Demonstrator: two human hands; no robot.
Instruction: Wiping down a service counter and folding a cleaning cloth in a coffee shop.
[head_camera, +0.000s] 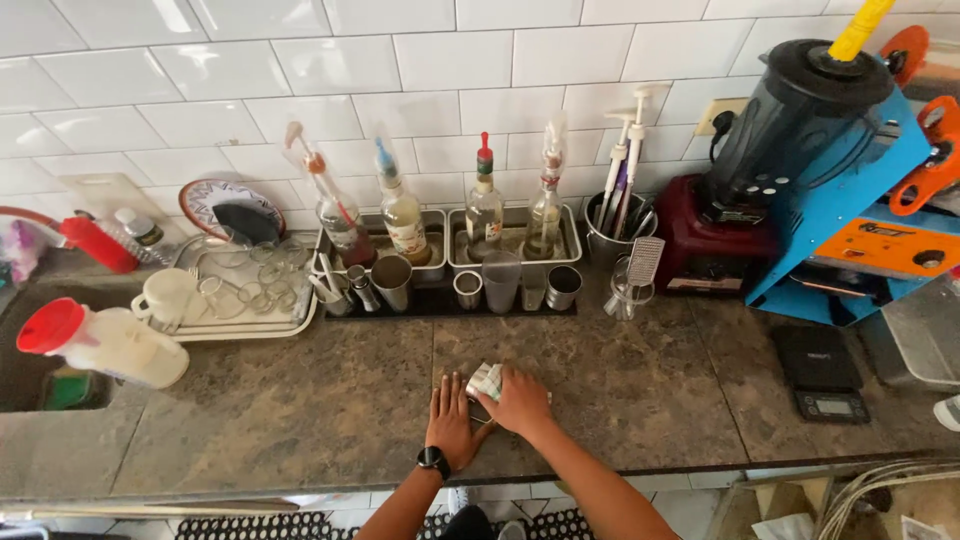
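The right hand (520, 398) presses flat, fingers together, on a folded cloth (485, 380) on the bench (300, 400), whose long axis runs 10 to 4 o'clock, while the left hand (450, 420), fingers spread, lies flat touching its 7 o'clock edge.

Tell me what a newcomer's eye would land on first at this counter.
Most striking is the bright blue machine with orange parts at the far right, with the dark blender on its red base beside it. Against the tiled wall stands a row of syrup bottles with pourers. At the counter's near edge, the left hand and right hand press on a small folded cloth.
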